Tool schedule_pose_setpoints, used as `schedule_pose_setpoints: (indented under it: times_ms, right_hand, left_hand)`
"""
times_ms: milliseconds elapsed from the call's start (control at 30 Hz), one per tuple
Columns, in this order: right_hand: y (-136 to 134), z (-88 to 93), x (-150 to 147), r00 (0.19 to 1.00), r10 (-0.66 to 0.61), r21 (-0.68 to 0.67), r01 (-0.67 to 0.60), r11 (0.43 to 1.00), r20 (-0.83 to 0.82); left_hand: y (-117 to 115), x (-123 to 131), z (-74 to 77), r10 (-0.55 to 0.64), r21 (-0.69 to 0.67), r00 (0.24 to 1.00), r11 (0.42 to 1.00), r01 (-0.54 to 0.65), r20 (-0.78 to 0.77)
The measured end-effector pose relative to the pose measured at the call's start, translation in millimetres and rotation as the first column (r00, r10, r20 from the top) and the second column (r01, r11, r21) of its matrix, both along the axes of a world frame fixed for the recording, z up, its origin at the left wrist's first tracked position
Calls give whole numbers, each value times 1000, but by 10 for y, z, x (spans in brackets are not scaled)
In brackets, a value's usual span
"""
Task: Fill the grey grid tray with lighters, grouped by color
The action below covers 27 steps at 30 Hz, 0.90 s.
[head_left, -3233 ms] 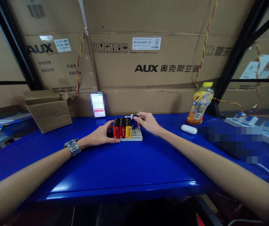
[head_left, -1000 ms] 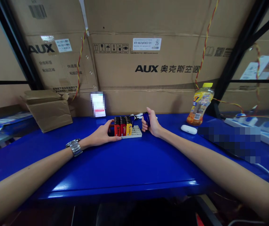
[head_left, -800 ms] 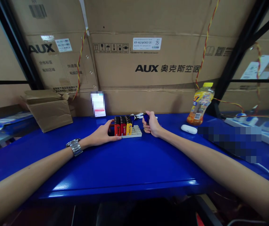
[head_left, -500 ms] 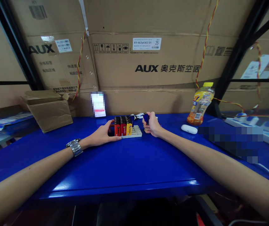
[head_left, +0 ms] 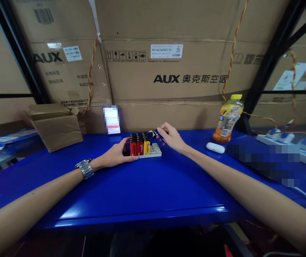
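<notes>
Around the left end of a pale compartment tray (head_left: pixel 155 153) my left hand (head_left: pixel 117 151) is closed, thumb along the front edge and fingers behind. Upright lighters fill the tray's left part in rows: red lighters (head_left: pixel 133 148), a yellow lighter (head_left: pixel 147 147) and, farther back, blue ones with black tops. Several compartments at the right show no lighter. My right hand (head_left: pixel 170 137) is pinched just behind the tray's right end, around what looks like a dark blue lighter, mostly hidden by the fingers. Small white and black items (head_left: pixel 153 133) lie partly hidden beside its fingertips.
A phone (head_left: pixel 112 119) leans on the large cardboard box (head_left: pixel 190 110) at the back. An open carton (head_left: pixel 58 128) stands left. To the right are a drink bottle (head_left: pixel 226 119), a white earbud case (head_left: pixel 215 147) and a power strip (head_left: pixel 292 150) on the blue table (head_left: pixel 131 189).
My right hand has moved slightly left, toward the tray's right end, and turned with its fingers pointing left. My left hand and the tray have stayed in place.
</notes>
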State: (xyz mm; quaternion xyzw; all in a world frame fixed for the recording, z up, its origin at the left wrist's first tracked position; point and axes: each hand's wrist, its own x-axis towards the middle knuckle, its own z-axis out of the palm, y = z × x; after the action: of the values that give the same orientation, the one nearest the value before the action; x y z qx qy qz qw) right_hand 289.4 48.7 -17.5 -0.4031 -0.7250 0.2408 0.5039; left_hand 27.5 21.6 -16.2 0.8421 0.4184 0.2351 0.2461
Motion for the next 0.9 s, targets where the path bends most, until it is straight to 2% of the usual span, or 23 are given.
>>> schedule_pose_setpoints:
  times_ms: [67,100,200,333,467,567,700,800,900]
  right_hand:
    - [-8,51,21,996,-25,138,13,990,82]
    - [-15,68,26,994,-28,163,11,986,103]
    - [-30,68,10,996,21,98,-30,995,91]
    - [-9,-28,-46,991,128,24,-129,991,51]
    - [26,-101,-60,974,202,-42,-199,979,98]
    - [7,-48,-23,959,113,42,-128,991,259]
    - [-63,140,76,850,-12,163,-87,983,526]
    - [-68,258,203,809,-84,199,-41,979,581]
    - [3,296,377,774,-184,245,38,969,606]
  left_hand:
    - [-1,0,0,7,16,1000,1000,-7,-15]
    - [-3,0,0,9,19,1000,1000,-9,-20]
    - [-19,4,8,12,18,1000,1000,-11,-19]
    - [-28,6,13,15,28,999,1000,-15,-29]
    - [1,-5,-10,-1,49,1000,999,3,-29]
    - [10,-8,-17,-8,37,1000,999,9,-16]
    - [-8,-2,-1,-13,9,1000,1000,13,-6]
    - [-10,-7,2,-20,7,1000,1000,21,-5]
    - [2,-20,-8,-26,25,1000,999,26,-14]
